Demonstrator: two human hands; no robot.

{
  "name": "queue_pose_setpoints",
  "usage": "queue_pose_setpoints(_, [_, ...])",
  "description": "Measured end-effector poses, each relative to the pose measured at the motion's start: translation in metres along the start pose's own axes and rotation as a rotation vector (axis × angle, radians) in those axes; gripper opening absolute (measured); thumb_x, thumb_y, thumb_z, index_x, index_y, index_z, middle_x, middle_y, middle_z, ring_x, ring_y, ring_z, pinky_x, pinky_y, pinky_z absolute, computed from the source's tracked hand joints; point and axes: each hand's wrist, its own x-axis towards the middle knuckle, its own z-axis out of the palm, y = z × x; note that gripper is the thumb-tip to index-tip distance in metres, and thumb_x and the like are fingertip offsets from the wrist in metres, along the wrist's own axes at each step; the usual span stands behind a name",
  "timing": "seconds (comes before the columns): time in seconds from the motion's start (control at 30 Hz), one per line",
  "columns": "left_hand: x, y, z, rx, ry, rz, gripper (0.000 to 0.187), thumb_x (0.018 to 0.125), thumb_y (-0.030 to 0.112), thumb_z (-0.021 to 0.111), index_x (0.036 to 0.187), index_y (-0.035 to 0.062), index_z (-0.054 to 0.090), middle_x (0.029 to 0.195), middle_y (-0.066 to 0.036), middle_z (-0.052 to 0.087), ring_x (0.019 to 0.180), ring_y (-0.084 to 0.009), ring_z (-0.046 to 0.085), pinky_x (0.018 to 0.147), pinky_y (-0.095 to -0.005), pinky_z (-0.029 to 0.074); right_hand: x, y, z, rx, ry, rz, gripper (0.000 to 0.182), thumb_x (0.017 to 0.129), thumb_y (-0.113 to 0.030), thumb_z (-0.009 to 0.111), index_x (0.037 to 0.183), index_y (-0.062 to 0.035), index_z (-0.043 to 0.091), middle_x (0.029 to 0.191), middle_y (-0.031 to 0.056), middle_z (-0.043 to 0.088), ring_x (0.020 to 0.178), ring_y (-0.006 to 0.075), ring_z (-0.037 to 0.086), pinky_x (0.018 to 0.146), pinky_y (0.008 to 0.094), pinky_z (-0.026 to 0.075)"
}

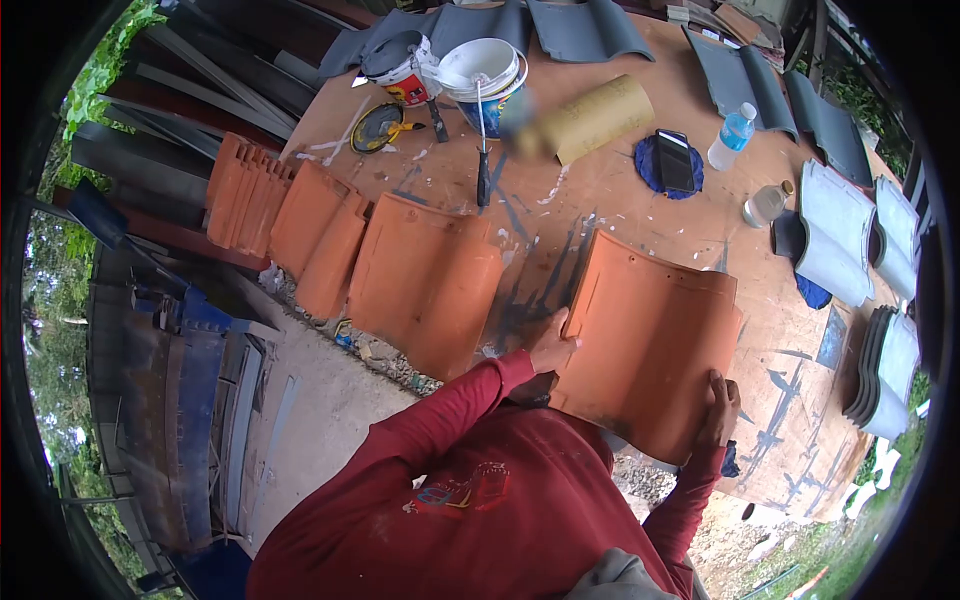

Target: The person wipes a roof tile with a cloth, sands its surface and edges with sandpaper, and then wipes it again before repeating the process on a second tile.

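Observation:
An orange clay roof tile (650,345) with a curved profile lies before me at the table's near edge. My left hand (552,345) grips its left side, thumb on the upper face. On the opposite side, my right hand (720,408) has its fingers curled around the tile's lower right edge. Left of my left hand rests another orange tile (425,275), apart from the one I hold. Farther left are a further orange tile (318,235) and a stack of orange tiles (245,195). A dark cloth or object shows partly below my left wrist.
The wooden table (540,225) bears a paint bucket (485,85), a paint can (400,70), a roller (483,180), a phone (675,160) on blue cloth, a water bottle (733,135) and a glass bottle (767,204). Grey tiles (590,30) line the back; pale tiles (840,230) stand right.

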Motion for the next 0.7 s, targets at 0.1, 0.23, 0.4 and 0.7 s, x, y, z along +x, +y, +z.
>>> queue_pose_setpoints(0.1, [-0.020,-0.020,-0.048,0.034,0.142,0.204,0.069,0.097,0.022,0.071,0.153,-0.0056,0.042,0.150,-0.023,0.052,0.139,-0.0309,0.052,0.119,-0.0408,0.037,-0.043,-0.020,0.028,0.019,-0.060,-0.156,0.034,0.093,-0.031,0.077,0.085,-0.0069,0.055,0.080,-0.0016,0.049,0.075,0.0091,0.041,0.069,0.0281,0.038])
queue_pose_setpoints(0.23, [-0.056,-0.011,-0.135,-0.120,0.245,0.315,0.042,0.100,0.015,0.067,0.137,-0.0027,0.058,0.128,-0.008,0.064,0.115,-0.0148,0.059,0.101,-0.0331,0.049,-0.085,-0.044,0.101,0.028,-0.146,-0.280,0.036,0.094,-0.032,0.078,0.085,-0.0049,0.055,0.079,-0.0030,0.049,0.074,0.0081,0.041,0.068,0.0269,0.036])
queue_pose_setpoints(0.4, [-0.077,-0.028,-0.265,-0.039,0.254,0.218,0.030,0.098,0.010,0.066,0.125,-0.0026,0.065,0.107,-0.003,0.069,0.097,-0.0115,0.061,0.089,-0.0310,0.051,-0.115,-0.039,0.207,-0.017,-0.337,-0.314,0.052,0.087,-0.047,0.085,0.079,-0.0032,0.059,0.069,-0.0053,0.050,0.064,0.0068,0.044,0.055,0.0293,0.037])
queue_pose_setpoints(0.7, [-0.058,-0.098,-0.410,0.381,0.378,0.024,0.031,0.091,0.014,0.071,0.119,-0.0012,0.070,0.105,-0.017,0.073,0.097,-0.0273,0.071,0.090,-0.0388,0.055,-0.159,0.012,0.344,-0.447,-0.460,-0.322,0.069,0.076,-0.063,0.087,0.074,0.0027,0.066,0.067,0.0110,0.065,0.062,0.0201,0.061,0.062,0.0386,0.051])
